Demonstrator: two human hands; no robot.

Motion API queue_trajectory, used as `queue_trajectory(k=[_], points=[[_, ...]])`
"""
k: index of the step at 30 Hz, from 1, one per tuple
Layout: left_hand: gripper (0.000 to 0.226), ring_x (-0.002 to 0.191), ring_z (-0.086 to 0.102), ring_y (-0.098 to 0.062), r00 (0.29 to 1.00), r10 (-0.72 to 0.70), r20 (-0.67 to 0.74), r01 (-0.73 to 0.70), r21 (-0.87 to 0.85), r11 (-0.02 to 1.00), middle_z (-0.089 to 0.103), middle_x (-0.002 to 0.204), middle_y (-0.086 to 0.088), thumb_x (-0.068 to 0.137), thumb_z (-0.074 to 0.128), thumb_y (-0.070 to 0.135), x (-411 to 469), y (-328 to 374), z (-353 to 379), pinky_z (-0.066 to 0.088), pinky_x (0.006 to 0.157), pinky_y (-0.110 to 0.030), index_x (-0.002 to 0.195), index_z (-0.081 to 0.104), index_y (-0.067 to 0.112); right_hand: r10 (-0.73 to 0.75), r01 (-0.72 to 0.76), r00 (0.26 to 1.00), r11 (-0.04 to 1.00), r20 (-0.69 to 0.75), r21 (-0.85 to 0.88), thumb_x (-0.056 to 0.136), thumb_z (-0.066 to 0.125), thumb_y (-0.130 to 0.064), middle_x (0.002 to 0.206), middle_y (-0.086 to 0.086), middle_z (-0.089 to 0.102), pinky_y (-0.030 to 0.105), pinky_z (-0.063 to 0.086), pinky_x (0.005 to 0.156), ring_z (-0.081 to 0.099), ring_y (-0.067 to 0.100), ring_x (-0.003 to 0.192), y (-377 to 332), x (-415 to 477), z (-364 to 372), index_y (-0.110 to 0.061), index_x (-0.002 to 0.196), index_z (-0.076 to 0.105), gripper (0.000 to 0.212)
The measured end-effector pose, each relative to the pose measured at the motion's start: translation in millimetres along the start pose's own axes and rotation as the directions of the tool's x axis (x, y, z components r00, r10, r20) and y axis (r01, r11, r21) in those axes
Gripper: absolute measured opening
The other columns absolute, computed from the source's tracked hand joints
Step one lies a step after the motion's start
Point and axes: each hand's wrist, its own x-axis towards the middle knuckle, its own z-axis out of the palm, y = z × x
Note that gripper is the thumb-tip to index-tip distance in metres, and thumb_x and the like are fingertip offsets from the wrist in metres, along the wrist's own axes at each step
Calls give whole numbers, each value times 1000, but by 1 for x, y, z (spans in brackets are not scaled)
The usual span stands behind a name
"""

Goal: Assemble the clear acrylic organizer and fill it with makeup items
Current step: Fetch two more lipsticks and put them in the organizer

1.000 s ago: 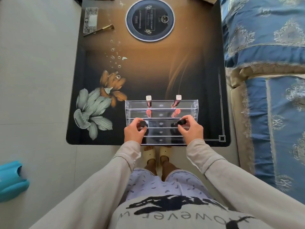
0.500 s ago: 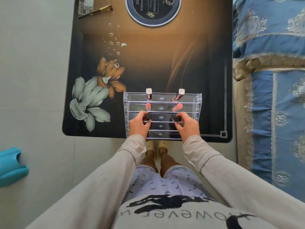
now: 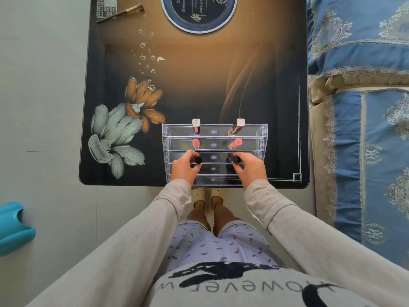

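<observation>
Organizer (image 3: 214,131) third tier: left hand (image 3: 184,168) and right hand (image 3: 251,167) each grasp a dark tube; recommend seating both upright, level with rear rows.

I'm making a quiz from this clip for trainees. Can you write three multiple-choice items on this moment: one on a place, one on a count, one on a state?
1. Where on the table does the clear organizer stand?
A. far edge
B. near edge, in front of the person
C. left corner

2. How many tubes stand in the two rear tiers?
A. four
B. two
C. six

3. What are the hands doing?
A. resting on the floor
B. lifting the brush
C. each holding a dark tube in the third tier

Answers: 1 B, it sits at the edge nearest the person. 2 A, two white-capped tubes and two coral ones. 3 C, the left hand and right hand each grip a dark tube.
</observation>
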Motion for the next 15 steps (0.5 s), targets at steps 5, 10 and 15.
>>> queue_trajectory(k=[5,10,15], points=[[26,112,61,-30,1000,7,27,-7,14,1000,65,117,-17,85,63,5,3,-1,-2,47,100,-39,110,59,4,14,-14,1000,1000,11,-21,85,63,-14,118,11,65,36,44,102,62,28,110,-1,3,2,-9,119,60,34],[35,116,59,-29,999,8,36,-9,17,1000,63,123,-15,84,64,5,2,-2,-3,45,102,-40,118,57,7,33,-33,999,999,15,-6,84,64,-13,121,10,64,37,44,102,60,28,113,-2,1,1,-11,122,57,39],[40,116,58,-27,997,62,-43,-60,35,998,62,124,-14,82,66,4,-5,-8,-13,45,102,-36,121,57,8,56,-57,998,998,14,31,83,65,-8,123,10,62,39,43,102,59,28,115,1,-7,-5,-11,124,54,43]])
